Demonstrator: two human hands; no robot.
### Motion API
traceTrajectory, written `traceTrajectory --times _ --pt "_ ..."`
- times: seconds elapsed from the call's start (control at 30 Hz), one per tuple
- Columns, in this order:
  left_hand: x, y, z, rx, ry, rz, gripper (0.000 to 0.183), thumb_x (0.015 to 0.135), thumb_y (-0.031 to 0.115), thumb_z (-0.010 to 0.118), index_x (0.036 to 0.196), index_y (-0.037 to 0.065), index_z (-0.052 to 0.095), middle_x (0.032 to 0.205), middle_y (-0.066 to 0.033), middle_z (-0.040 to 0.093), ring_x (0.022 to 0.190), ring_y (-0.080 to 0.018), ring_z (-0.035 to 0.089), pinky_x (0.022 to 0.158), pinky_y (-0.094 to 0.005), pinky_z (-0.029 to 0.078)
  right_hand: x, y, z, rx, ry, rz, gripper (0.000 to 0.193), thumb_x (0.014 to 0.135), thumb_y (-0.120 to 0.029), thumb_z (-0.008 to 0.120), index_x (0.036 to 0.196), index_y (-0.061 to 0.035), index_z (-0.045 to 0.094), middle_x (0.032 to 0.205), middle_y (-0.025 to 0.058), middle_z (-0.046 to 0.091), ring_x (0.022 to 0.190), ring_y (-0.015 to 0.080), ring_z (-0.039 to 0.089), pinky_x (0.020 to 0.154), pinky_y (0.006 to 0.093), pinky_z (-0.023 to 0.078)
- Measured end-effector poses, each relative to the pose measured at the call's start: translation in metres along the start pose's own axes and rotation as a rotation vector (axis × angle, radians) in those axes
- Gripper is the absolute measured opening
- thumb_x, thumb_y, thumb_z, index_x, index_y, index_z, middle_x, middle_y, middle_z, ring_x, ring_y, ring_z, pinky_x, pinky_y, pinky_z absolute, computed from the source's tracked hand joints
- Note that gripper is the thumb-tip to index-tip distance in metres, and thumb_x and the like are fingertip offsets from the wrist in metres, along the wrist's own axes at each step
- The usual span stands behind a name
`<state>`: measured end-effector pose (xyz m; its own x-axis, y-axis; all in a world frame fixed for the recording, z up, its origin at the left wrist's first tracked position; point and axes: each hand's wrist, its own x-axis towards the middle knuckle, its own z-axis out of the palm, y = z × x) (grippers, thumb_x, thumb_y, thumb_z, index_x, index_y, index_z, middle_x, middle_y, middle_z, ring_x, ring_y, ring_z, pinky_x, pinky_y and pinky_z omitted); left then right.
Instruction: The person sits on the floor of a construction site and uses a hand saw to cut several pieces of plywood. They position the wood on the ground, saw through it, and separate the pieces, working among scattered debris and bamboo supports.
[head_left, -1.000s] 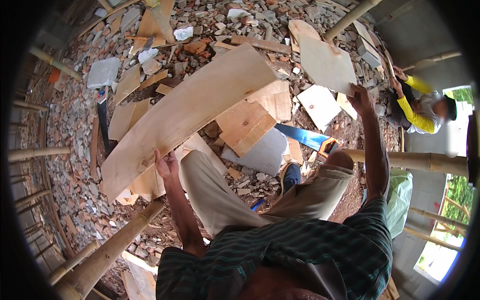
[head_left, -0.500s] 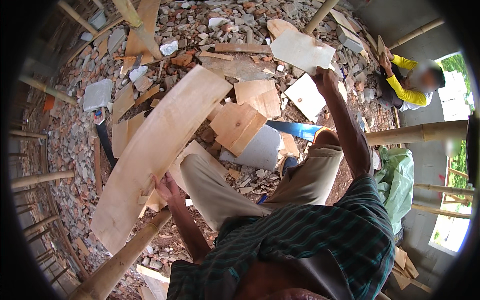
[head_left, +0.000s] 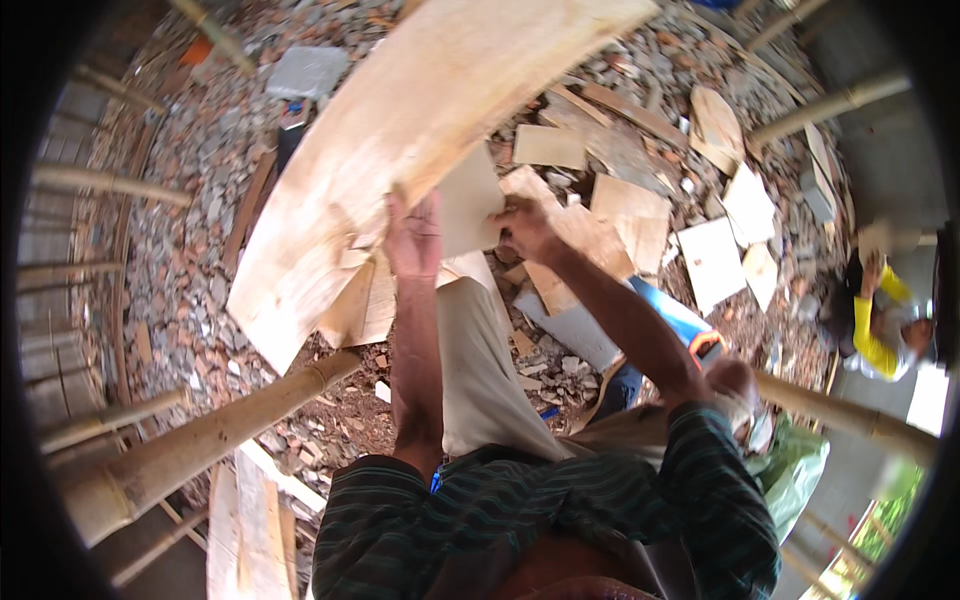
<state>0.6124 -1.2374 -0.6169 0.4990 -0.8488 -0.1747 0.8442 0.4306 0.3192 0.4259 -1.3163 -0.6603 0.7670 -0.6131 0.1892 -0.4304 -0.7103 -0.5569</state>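
Note:
A long pale plywood board (head_left: 420, 100) slants across the left and upper middle, raised over my left knee. My left hand (head_left: 412, 235), palm showing, holds its near edge; the fingertips are blurred and partly hidden. My right hand (head_left: 522, 228) is closed on the right edge of a smaller flat plywood piece (head_left: 468, 200). That piece lies against the long board's lower edge, partly behind it, close to my left hand. Right of my knees rests a hand saw (head_left: 665, 305) with a blue blade and an orange-edged handle.
Cut plywood pieces (head_left: 630, 215) and a white square board (head_left: 712, 262) lie on brick rubble (head_left: 200, 250). Bamboo poles (head_left: 210, 430) cross at left and right. A person in yellow sleeves (head_left: 868, 320) sits far right, near a green plastic sheet (head_left: 800, 465).
My right hand has brought the small plywood piece from the far right to the long board. The view has turned, and the long board appears higher and farther right.

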Motion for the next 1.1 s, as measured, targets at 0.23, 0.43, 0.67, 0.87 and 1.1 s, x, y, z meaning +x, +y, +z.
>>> traceTrajectory --times 0.23,0.43,0.67,0.87,1.1 --pt "-0.006 0.0 -0.085 0.041 0.224 -0.094 0.038 0.092 0.027 0.058 0.122 0.005 0.052 0.119 -0.0082 0.058 0.111 -0.025 0.055 0.099 -0.0398 0.045 -0.035 -0.041 0.049 1.302 0.03 0.972 0.029 0.081 -0.016 0.062 0.107 -0.0033 0.056 0.089 0.0073 0.061 0.079 0.0195 0.063 0.067 0.0331 0.053" --pt "-0.041 0.044 -0.13 0.46 0.357 -0.653 0.035 0.091 0.03 0.058 0.111 0.001 0.058 0.102 -0.0098 0.067 0.096 -0.0251 0.064 0.091 -0.0401 0.05 -0.096 -0.022 -0.017 1.184 0.159 0.87 0.031 0.084 -0.017 0.057 0.109 0.0013 0.058 0.09 0.0119 0.063 0.081 0.0204 0.063 0.071 0.0329 0.054" --pt "0.038 0.053 -0.157 1.96 0.139 0.677 0.051 0.092 0.034 0.049 0.135 0.009 0.041 0.141 -0.0201 0.036 0.131 -0.0351 0.034 0.108 -0.0511 0.022 -0.014 -0.045 -0.035 1.182 0.155 0.707 0.031 0.084 -0.018 0.058 0.107 0.0033 0.057 0.089 0.0126 0.063 0.079 0.0216 0.063 0.072 0.0337 0.053" --pt "0.045 0.037 -0.196 2.601 0.118 0.619 0.071 0.084 0.042 0.057 0.144 0.017 0.029 0.151 -0.0189 0.018 0.139 -0.0369 0.015 0.108 -0.0611 0.011 0.118 -0.011 0.031 1.352 0.14 0.582 0.029 0.083 -0.009 0.055 0.106 0.0089 0.054 0.087 0.0158 0.062 0.073 0.0225 0.065 0.066 0.0308 0.055" --pt "0.042 0.039 -0.179 2.609 0.153 0.455 0.071 0.083 0.042 0.058 0.144 0.017 0.031 0.15 -0.0187 0.02 0.14 -0.0348 0.016 0.108 -0.0605 0.012 0.276 0.04 0.141 1.49 0.204 0.707 0.029 0.081 -0.002 0.061 0.108 0.0049 0.052 0.09 0.0124 0.061 0.076 0.0241 0.064 0.07 0.0322 0.055"
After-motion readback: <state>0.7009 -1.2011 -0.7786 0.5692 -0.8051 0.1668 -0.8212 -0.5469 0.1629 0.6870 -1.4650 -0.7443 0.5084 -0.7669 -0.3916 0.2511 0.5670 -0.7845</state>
